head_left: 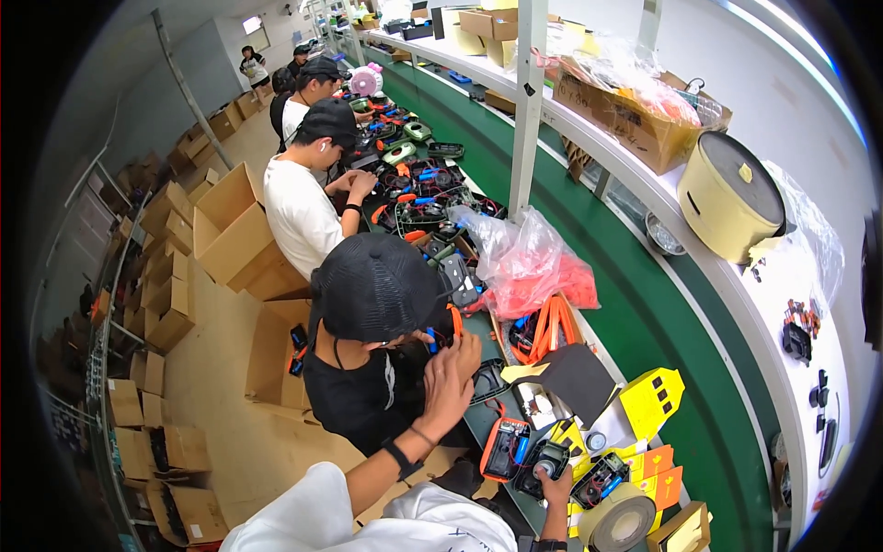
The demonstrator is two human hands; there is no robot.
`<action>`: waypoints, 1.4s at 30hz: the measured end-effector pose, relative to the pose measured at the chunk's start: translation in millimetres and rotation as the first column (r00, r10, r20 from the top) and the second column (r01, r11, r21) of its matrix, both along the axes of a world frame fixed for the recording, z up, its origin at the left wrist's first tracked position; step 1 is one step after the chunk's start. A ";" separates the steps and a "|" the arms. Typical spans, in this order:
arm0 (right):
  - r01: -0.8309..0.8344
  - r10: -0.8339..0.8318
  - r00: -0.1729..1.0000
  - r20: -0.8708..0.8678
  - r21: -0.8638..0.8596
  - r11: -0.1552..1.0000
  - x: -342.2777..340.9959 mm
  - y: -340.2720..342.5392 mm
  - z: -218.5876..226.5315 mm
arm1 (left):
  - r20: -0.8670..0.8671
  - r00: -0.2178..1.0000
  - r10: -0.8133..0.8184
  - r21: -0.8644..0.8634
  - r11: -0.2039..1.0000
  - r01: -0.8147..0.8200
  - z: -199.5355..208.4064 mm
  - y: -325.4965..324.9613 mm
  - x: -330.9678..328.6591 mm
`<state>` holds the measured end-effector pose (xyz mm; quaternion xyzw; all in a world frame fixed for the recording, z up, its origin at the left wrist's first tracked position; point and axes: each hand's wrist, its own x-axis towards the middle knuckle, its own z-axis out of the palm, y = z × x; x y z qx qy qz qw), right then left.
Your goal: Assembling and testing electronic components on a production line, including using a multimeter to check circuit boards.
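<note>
- Dark open casing [528,480]: by the worktop's [480,421] near edge, between an orange-rimmed casing [504,451] and a tape roll [618,521].
- Right hand [556,491]: holds it, thumb at its round part [554,452].
- Left hand [447,379]: raised; cannot tell whether it holds anything.
- Casing-handling seems under way; the next move likely needs steadiness.

I am working under bright, diffuse light, which is reaching my right hand [556,486]. A strip light [793,29] is glaring at upper right; the clear plastic bag [515,248] is returning highlights. Fisheye distortion is bending the white shelf [750,317]; black vignetting is enclosing my view.
</note>
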<state>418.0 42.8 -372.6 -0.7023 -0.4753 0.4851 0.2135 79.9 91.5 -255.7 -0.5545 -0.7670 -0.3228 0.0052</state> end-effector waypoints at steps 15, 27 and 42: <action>-0.036 0.042 0.999 -0.034 0.162 0.986 6.1 -3.5 -40.1 | 0.936 0.345 0.076 -0.204 0.914 0.351 -30.0 18.2 2.3; -0.130 0.123 0.984 0.126 0.044 0.991 16.5 -4.1 -50.6 | 0.958 0.260 0.122 -0.205 0.925 0.320 -48.6 -16.5 16.5; 0.033 -0.003 0.984 -0.180 0.162 0.986 21.5 -0.1 -85.4 | 0.672 0.739 -0.050 -0.594 0.559 0.578 -114.4 -60.9 48.1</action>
